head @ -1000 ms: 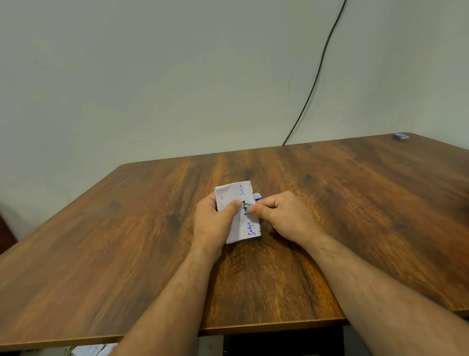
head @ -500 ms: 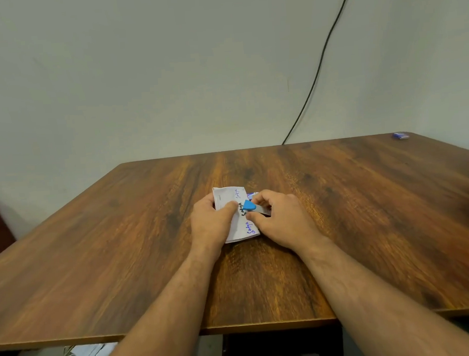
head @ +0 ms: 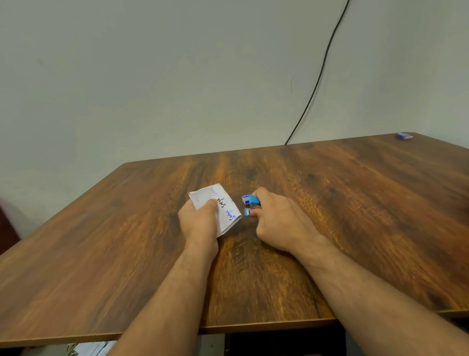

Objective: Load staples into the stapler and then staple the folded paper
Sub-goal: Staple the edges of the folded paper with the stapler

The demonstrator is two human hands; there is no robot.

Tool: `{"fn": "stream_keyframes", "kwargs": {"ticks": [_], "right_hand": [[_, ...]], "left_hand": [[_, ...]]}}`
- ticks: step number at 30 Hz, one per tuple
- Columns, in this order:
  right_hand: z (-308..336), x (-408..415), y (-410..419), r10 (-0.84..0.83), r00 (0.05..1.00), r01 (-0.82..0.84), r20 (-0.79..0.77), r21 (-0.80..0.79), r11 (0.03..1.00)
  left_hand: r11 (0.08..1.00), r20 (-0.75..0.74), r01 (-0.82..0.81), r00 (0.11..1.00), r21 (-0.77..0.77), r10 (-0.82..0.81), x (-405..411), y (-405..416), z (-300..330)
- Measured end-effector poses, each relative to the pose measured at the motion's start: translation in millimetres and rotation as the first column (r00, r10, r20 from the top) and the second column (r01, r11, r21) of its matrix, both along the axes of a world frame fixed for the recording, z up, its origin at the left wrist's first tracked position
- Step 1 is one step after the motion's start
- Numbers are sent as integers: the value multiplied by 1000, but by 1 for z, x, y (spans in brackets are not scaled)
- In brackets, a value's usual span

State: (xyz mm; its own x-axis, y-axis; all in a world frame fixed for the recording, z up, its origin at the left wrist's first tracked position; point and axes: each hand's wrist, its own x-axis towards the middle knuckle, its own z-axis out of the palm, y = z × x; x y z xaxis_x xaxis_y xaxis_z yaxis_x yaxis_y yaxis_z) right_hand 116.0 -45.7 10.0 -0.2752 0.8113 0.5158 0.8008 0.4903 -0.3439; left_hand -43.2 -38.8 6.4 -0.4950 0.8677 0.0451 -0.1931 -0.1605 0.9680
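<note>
Head view: the left hand [head: 200, 221] is closed on the paper [head: 219, 208], thumb on top, pinning it near the middle of the tabletop [head: 370, 209], probably so it stays folded. The right hand [head: 280, 222] is curled around the blue stapler [head: 251, 206], just beside the paper's right edge but apart from it, mouth gaping toward that edge, seemingly ready to bite. Whether a staple is already in cannot be told. A small blue box [head: 404, 135], maybe staples, lies at the far right corner.
</note>
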Motion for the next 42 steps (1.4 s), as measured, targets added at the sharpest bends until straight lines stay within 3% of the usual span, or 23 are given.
{"fn": "stream_keyframes", "kwargs": {"ticks": [8, 17, 23, 25, 29, 32, 35, 38, 42], "right_hand": [[-6, 11, 3, 3, 979, -21, -205, -87, 996], [5, 8, 10, -132, 935, 41, -329, -271, 962], [15, -2, 10, -137, 934, 9, -329, -363, 932], [18, -16, 7, -130, 880, -90, -457, -428, 899], [23, -49, 3, -184, 678, -334, -712, -521, 785], [26, -70, 1, -222, 620, -355, -752, -522, 776], [29, -84, 2, -259, 597, -341, -759, -533, 774], [28, -93, 4, -265, 610, -314, -747, -534, 785], [23, -98, 5, -238, 645, -291, -726, -522, 802]], "left_hand": [[1000, -47, 23, 999, -12, -23, -1, 4, -4], [991, -113, 104, 987, -88, -114, -9, 2, -1], [980, -331, 79, 933, -182, -137, -35, -5, 11], [972, -337, 104, 926, -209, -171, -46, -10, 19], [952, -290, 224, 916, -207, -278, -61, -17, 26], [958, -199, 254, 940, -132, -277, -68, -24, 29], [970, -202, 205, 952, -127, -228, -79, -24, 30], [986, -331, 91, 934, -138, -133, -93, -20, 29], [987, -593, -51, 804, -152, -50, -110, -19, 24]]}}
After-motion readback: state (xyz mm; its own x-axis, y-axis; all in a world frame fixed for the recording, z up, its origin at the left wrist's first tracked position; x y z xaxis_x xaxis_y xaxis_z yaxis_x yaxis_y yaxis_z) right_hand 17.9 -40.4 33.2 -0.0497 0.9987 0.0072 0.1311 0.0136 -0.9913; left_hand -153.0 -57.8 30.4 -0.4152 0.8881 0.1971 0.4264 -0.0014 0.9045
